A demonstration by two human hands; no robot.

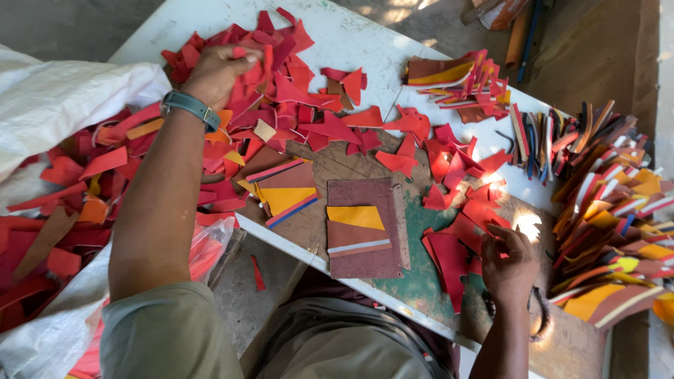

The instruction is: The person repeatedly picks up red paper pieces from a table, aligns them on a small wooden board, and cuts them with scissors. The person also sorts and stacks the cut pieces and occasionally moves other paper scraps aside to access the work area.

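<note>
My left hand [219, 72] reaches far across the table and closes on red scraps in a big heap of red leather offcuts [295, 105]. A teal watch is on that wrist. My right hand [510, 263] rests at the near right, fingers curled on a red scrap at the edge of a smaller red pile [456, 210]. Between my hands lie two layered pieces: a brown piece with a yellow patch [361, 228] and a brown, yellow and blue one [283, 186].
A white worktable [351, 42] with a green, worn patch carries everything. Long mixed-colour strips [611, 203] are heaped at the right. Another stack of offcuts [456, 81] sits at the back. A white sack [56, 98] full of red scraps stands at my left.
</note>
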